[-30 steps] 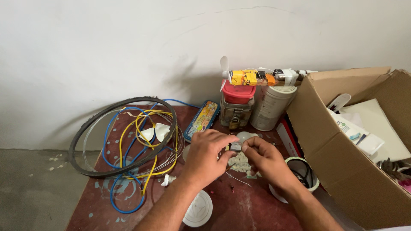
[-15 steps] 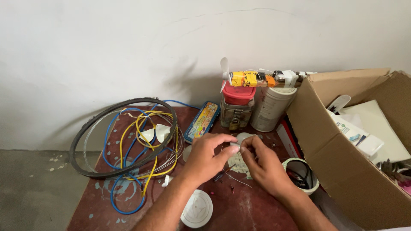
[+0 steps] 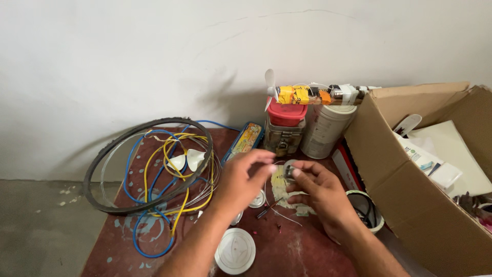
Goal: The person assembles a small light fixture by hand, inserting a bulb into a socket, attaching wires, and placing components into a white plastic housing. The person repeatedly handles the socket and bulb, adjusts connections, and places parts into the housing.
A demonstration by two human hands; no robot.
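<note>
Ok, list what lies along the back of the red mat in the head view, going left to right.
Coil of wires → flat printed tin → jar with red lid → white canister → cardboard box.

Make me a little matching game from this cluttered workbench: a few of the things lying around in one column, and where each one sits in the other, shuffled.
Things
1. cardboard box
2. coil of wires
3. round white lid
4. red-lidded jar

Places
A. against the wall, behind the hands
B. far right of the table
C. left side of the table
D. near edge, below the left hand

Pairs: 1-B, 2-C, 3-D, 4-A
</note>
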